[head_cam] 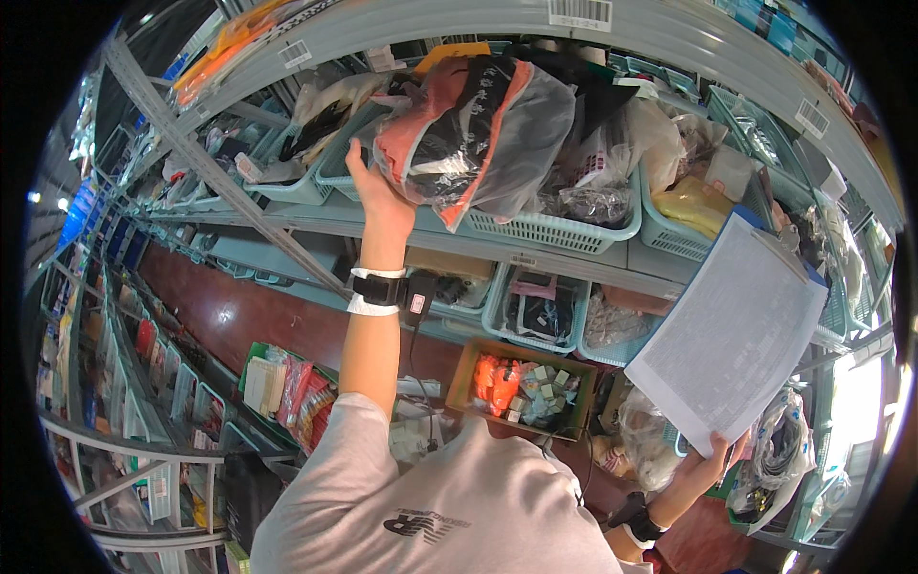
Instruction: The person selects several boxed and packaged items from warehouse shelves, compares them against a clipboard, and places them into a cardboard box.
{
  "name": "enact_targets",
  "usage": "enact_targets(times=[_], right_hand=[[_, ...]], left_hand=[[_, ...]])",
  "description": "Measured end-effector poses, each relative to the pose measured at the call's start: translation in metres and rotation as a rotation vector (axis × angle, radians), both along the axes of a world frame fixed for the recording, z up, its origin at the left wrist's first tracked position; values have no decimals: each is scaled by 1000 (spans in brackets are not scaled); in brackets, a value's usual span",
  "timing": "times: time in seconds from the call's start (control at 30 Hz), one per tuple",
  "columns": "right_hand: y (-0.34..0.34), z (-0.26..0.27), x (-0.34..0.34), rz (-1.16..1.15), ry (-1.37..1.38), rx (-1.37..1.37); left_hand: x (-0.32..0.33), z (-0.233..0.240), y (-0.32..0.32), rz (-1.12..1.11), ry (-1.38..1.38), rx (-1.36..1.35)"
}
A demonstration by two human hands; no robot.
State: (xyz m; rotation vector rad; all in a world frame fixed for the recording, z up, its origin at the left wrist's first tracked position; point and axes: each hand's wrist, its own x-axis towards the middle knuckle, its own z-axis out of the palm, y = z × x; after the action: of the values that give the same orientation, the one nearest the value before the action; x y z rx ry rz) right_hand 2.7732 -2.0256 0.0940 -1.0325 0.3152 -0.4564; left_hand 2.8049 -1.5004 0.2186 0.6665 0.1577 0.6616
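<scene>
My left hand [381,194] grips the left side of a clear plastic bag [459,136] with red and black fabric folded inside. That bag is held above a light-blue plastic basket [559,231] on the shelf, and it hides part of the basket's contents. Between the fingers of my right hand [706,466] is the lower edge of a blue clipboard [814,276], tilted up at the right. A printed sheet [731,337] covers most of the board. What looks like a pen [726,465] is also in this hand.
Metal shelving [445,240] crosses in front of me, with a slanted metal brace [237,194] at the left. Below are more baskets [495,326] and a cardboard box [459,380] of orange packets and small boxes. A green crate [251,359] stands on the red floor [193,294].
</scene>
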Motion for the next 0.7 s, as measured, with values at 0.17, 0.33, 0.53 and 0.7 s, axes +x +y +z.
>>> enact_targets(times=[0.17, 0.33, 0.53, 0.7], right_hand=[[23, 11, -5, 53, -27, -133], [36, 1, -5, 53, -40, -110], [29, -19, -11, -41, -268, -981], [55, 0, -21, 28, -25, -345]], left_hand=[[7, -18, 13, 244, 177, 406], [2, -28, -26, 276, 25, 409], [-4, -67, -13, 442, 344, 773], [-17, -51, -28, 259, 288, 659]])
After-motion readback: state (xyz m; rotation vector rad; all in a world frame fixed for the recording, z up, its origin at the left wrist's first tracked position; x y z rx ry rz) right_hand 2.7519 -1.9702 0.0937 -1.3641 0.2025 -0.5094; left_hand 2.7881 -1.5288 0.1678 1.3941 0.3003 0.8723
